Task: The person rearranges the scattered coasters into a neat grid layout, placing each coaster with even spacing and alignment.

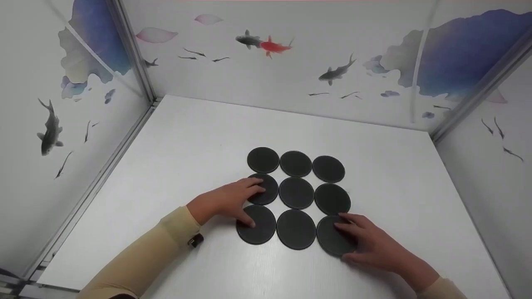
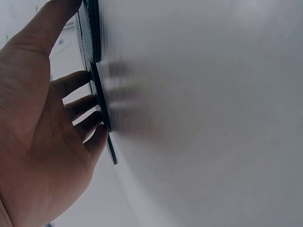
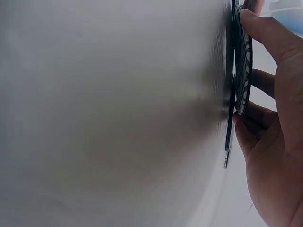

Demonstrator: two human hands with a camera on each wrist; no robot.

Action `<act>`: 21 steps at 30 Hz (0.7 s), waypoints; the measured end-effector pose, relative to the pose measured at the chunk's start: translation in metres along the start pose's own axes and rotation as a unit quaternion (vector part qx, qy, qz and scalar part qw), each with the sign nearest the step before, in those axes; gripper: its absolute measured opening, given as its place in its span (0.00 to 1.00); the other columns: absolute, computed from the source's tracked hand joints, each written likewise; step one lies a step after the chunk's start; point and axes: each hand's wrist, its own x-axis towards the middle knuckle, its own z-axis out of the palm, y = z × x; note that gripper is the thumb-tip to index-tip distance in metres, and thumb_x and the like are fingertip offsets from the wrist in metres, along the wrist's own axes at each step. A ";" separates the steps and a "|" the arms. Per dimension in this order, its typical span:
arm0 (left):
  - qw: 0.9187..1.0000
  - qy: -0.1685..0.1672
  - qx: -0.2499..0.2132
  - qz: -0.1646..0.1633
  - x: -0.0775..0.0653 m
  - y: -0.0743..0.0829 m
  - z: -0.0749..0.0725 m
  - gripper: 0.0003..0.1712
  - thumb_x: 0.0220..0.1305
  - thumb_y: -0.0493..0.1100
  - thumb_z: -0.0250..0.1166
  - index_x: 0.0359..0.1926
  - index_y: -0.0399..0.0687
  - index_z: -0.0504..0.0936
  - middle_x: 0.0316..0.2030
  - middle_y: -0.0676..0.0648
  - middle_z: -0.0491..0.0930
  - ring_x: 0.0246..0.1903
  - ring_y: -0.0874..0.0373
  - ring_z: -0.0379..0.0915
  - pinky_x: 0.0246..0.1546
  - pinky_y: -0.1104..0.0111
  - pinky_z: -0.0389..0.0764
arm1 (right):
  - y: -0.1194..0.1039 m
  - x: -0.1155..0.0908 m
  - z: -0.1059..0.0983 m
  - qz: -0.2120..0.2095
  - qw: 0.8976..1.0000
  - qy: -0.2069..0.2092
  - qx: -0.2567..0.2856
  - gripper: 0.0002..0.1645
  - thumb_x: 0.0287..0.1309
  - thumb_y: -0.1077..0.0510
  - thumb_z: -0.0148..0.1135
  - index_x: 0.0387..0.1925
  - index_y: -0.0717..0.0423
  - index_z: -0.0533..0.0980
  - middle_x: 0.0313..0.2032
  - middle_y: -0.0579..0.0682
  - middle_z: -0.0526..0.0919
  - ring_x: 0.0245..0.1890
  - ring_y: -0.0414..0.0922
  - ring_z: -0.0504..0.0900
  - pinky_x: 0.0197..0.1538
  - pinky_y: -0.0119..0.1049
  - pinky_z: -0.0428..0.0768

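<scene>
Round black coasters lie in three rows of three on the white table. Spread over the left column is my left hand point(image 1: 230, 199), its fingers resting on the middle-left coaster point(image 1: 270, 193) and its thumb on the front-left coaster point(image 1: 259, 232). Pale stitching shows near that coaster's rim in the left wrist view. My right hand point(image 1: 376, 247) holds the front-right coaster point(image 1: 332, 238) by its edge, thumb at the near side and fingers over the top and far side. In the right wrist view this coaster point(image 3: 243, 61) tilts off the surface, showing a black-and-white patterned face.
The white table point(image 1: 199, 137) reaches back to walls point(image 1: 291, 83) printed with fish and blue shapes. Metal posts point(image 1: 135, 54) stand at the back corners. A small dark device point(image 1: 195, 240) sits on the left sleeve's cuff. The front-middle coaster point(image 1: 296, 229) lies between the hands.
</scene>
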 end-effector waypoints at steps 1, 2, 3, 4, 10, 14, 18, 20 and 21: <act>1.000 0.000 -0.001 0.000 0.000 0.000 0.000 0.61 0.57 0.66 0.84 0.83 0.48 0.68 0.87 0.44 0.54 0.86 0.47 0.49 0.82 0.55 0.62 | -0.002 0.000 -0.001 0.002 1.000 -0.005 -0.010 0.48 0.57 0.41 0.87 0.77 0.37 0.77 0.81 0.48 0.68 0.77 0.54 0.71 0.74 0.41 0.76; 1.000 -0.001 -0.003 -0.001 0.000 0.001 -0.001 0.61 0.57 0.66 0.84 0.83 0.48 0.68 0.87 0.44 0.54 0.86 0.47 0.49 0.82 0.54 0.62 | -0.003 0.001 -0.001 0.005 1.000 -0.011 -0.019 0.48 0.58 0.41 0.86 0.77 0.37 0.76 0.81 0.48 0.68 0.78 0.54 0.71 0.73 0.46 0.78; 1.000 -0.001 -0.003 0.000 0.000 0.001 -0.001 0.61 0.57 0.66 0.84 0.83 0.48 0.68 0.87 0.44 0.54 0.86 0.47 0.50 0.82 0.54 0.62 | -0.005 0.001 -0.002 0.007 0.999 -0.016 -0.026 0.48 0.58 0.41 0.86 0.78 0.38 0.76 0.81 0.48 0.67 0.78 0.54 0.71 0.72 0.51 0.79; 1.000 0.000 -0.003 0.001 0.000 0.001 -0.001 0.61 0.57 0.66 0.85 0.83 0.48 0.68 0.87 0.44 0.54 0.86 0.46 0.50 0.82 0.54 0.62 | -0.006 0.001 -0.002 0.010 0.999 -0.022 -0.033 0.48 0.58 0.41 0.86 0.78 0.38 0.76 0.81 0.48 0.67 0.78 0.54 0.71 0.71 0.54 0.79; 1.000 0.003 -0.001 0.002 0.000 -0.001 0.001 0.61 0.57 0.67 0.84 0.83 0.48 0.68 0.87 0.44 0.55 0.85 0.48 0.51 0.81 0.55 0.63 | -0.008 0.002 -0.003 0.016 0.999 -0.027 -0.042 0.49 0.57 0.42 0.87 0.77 0.39 0.76 0.81 0.48 0.67 0.78 0.55 0.72 0.70 0.57 0.80; 1.000 0.002 0.001 0.001 0.001 -0.002 0.003 0.61 0.57 0.67 0.84 0.83 0.50 0.68 0.87 0.45 0.54 0.85 0.48 0.50 0.81 0.55 0.63 | -0.009 0.001 -0.003 0.010 0.998 -0.020 -0.053 0.49 0.57 0.39 0.87 0.77 0.38 0.77 0.81 0.47 0.68 0.78 0.54 0.72 0.70 0.56 0.80; 1.000 0.001 0.007 -0.002 0.002 -0.005 0.004 0.61 0.57 0.68 0.83 0.84 0.51 0.68 0.87 0.47 0.54 0.86 0.49 0.49 0.81 0.56 0.63 | -0.009 0.001 -0.004 -0.001 0.998 -0.013 -0.063 0.48 0.57 0.37 0.86 0.77 0.39 0.77 0.81 0.47 0.69 0.77 0.53 0.73 0.70 0.57 0.80; 1.000 0.002 0.010 -0.003 0.002 -0.005 0.004 0.61 0.57 0.68 0.83 0.84 0.52 0.68 0.87 0.47 0.54 0.86 0.49 0.49 0.81 0.56 0.62 | -0.009 0.001 -0.004 -0.003 0.998 -0.013 -0.059 0.48 0.58 0.36 0.86 0.76 0.40 0.77 0.81 0.47 0.69 0.78 0.54 0.72 0.70 0.57 0.80; 1.000 0.003 0.010 -0.002 0.002 -0.005 0.004 0.61 0.57 0.68 0.83 0.84 0.51 0.68 0.87 0.47 0.54 0.86 0.49 0.49 0.81 0.56 0.62 | -0.009 0.002 -0.005 -0.001 0.998 -0.015 -0.056 0.48 0.58 0.36 0.85 0.76 0.40 0.77 0.81 0.47 0.68 0.78 0.54 0.72 0.70 0.57 0.80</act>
